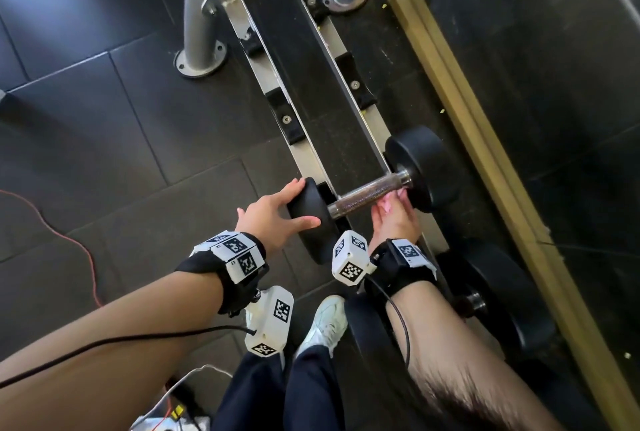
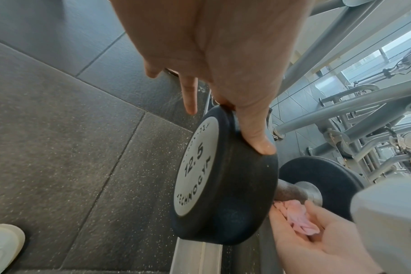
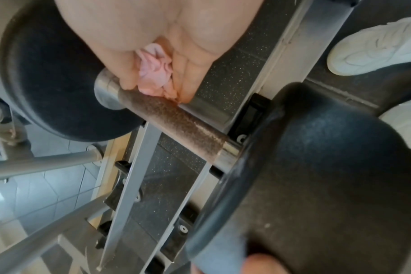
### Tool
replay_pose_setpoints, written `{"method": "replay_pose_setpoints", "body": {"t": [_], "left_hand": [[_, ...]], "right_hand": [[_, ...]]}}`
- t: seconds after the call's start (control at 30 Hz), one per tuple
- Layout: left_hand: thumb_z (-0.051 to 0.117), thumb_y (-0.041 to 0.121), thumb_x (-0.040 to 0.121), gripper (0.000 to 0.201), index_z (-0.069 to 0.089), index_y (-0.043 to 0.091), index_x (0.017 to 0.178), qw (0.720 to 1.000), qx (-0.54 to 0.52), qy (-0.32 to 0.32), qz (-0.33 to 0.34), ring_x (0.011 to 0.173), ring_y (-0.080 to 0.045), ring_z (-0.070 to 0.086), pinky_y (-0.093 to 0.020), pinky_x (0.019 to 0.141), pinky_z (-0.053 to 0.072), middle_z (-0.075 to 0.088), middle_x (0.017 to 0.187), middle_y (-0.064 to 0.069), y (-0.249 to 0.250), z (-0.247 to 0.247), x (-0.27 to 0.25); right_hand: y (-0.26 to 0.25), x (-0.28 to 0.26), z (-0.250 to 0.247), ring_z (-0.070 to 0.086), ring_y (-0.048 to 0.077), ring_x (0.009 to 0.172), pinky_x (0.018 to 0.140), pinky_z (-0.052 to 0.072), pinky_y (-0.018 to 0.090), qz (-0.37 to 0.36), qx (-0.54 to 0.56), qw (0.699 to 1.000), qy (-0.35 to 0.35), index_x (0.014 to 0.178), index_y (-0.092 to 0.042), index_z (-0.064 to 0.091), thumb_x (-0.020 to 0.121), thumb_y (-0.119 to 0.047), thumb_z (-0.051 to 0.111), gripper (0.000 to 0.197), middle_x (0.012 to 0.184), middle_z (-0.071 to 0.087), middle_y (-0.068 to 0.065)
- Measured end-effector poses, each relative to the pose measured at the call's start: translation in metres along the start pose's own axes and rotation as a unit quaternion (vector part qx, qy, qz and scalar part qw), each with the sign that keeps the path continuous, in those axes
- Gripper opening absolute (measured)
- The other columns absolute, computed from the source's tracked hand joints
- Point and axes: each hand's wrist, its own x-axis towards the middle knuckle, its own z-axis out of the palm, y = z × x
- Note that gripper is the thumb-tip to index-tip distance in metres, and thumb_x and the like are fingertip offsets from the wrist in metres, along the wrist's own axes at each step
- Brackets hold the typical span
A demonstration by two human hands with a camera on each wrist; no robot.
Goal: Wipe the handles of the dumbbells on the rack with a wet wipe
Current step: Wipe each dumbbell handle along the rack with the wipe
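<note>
A black dumbbell marked 12.5 lies across the rack rails, its knurled steel handle bare in the middle. My left hand grips the near weight head, thumb and fingers spread over its rim. My right hand holds a crumpled pink wet wipe in its palm and presses it against the handle close to the far weight head. The wipe also shows from the left wrist.
A second, larger dumbbell sits on the rack nearer to me. Empty black cradles line the rails further along. Grey rack legs are bolted to the dark rubber floor. A wooden-framed mirror edge runs along the right. My white shoe stands below.
</note>
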Motion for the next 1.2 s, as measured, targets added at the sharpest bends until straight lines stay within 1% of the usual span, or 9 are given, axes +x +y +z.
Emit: {"method": "replay_pose_setpoints", "body": {"t": [0.13,0.27,0.37,0.43,0.6,0.9,1.03,1.1,1.2], "left_hand": [[0.073,0.060,0.076,0.078,0.032,0.057,0.143,1.000,-0.004,-0.001,0.003,0.144,-0.012,0.034,-0.062,0.119,0.000,0.031,0.149,0.036,0.000,-0.001,0.000],[0.072,0.059,0.077,0.078,0.032,0.056,0.144,1.000,0.000,-0.002,0.006,0.144,-0.014,0.034,-0.063,0.118,0.001,0.031,0.150,0.034,0.001,-0.001,0.000],[0.072,0.059,0.077,0.079,0.032,0.055,0.144,1.000,0.003,-0.004,0.006,0.144,-0.014,0.035,-0.064,0.118,0.000,0.032,0.150,0.033,0.001,-0.002,-0.001],[0.072,0.060,0.077,0.078,0.032,0.055,0.144,1.000,0.005,-0.006,0.006,0.144,-0.014,0.035,-0.063,0.118,-0.001,0.032,0.150,0.034,0.000,-0.002,-0.001],[0.071,0.060,0.077,0.079,0.031,0.055,0.145,1.000,0.009,-0.006,0.007,0.144,-0.015,0.035,-0.063,0.118,-0.001,0.031,0.150,0.033,0.000,-0.002,-0.001],[0.071,0.062,0.076,0.079,0.030,0.057,0.144,1.000,0.006,-0.010,0.007,0.143,-0.013,0.037,-0.064,0.118,-0.001,0.032,0.149,0.035,0.000,-0.002,0.000],[0.071,0.060,0.078,0.079,0.030,0.056,0.145,1.000,0.003,-0.008,0.009,0.143,-0.013,0.036,-0.064,0.117,-0.003,0.031,0.150,0.034,0.000,-0.002,-0.001],[0.071,0.059,0.078,0.078,0.030,0.056,0.145,1.000,0.001,-0.008,0.008,0.143,-0.013,0.036,-0.064,0.118,-0.002,0.031,0.150,0.034,0.001,-0.002,-0.002],[0.072,0.058,0.078,0.078,0.030,0.056,0.145,1.000,-0.001,-0.010,0.006,0.143,-0.013,0.036,-0.064,0.118,0.000,0.032,0.150,0.034,0.001,-0.002,-0.002]], "right_hand": [[0.010,0.004,-0.008,0.074,0.017,0.091,0.076,0.059,0.025,0.002,-0.049,0.998,-0.031,0.118,-0.005,0.069,0.090,0.005,0.063,0.030,0.099,0.076,0.007],[0.038,-0.015,-0.029,0.073,0.011,0.082,0.073,0.057,0.019,-0.019,-0.222,0.972,-0.074,0.114,0.000,0.071,0.090,0.003,0.066,0.024,0.087,0.076,0.002],[0.034,-0.021,-0.040,0.074,0.012,0.086,0.080,0.059,0.023,-0.016,-0.267,0.956,-0.120,0.102,-0.016,0.078,0.089,0.000,0.068,0.022,0.088,0.078,0.003],[0.016,-0.010,-0.037,0.074,0.016,0.089,0.083,0.060,0.027,-0.014,-0.246,0.965,-0.087,0.091,-0.019,0.079,0.088,0.000,0.068,0.022,0.093,0.078,0.005],[-0.012,0.013,-0.005,0.073,0.012,0.089,0.078,0.059,0.022,-0.030,-0.083,0.994,-0.062,0.113,0.002,0.065,0.098,0.003,0.052,0.020,0.111,0.071,0.015],[0.005,-0.012,-0.023,0.072,0.026,0.096,0.094,0.056,0.038,-0.014,-0.297,0.951,-0.086,0.093,-0.008,0.075,0.088,0.013,0.061,0.026,0.100,0.074,0.017],[-0.011,0.001,-0.013,0.073,0.004,0.083,0.086,0.059,0.028,0.010,-0.232,0.967,-0.105,0.113,0.005,0.069,0.092,0.010,0.058,0.024,0.092,0.076,0.005],[-0.006,-0.004,-0.001,0.074,0.010,0.089,0.078,0.059,0.023,0.025,-0.172,0.977,-0.123,0.110,0.003,0.071,0.091,0.008,0.060,0.022,0.095,0.078,0.007],[0.011,-0.016,0.001,0.072,0.023,0.102,0.091,0.056,0.034,0.032,-0.169,0.980,-0.098,0.114,-0.002,0.072,0.096,-0.003,0.059,0.022,0.105,0.075,0.014]]}}
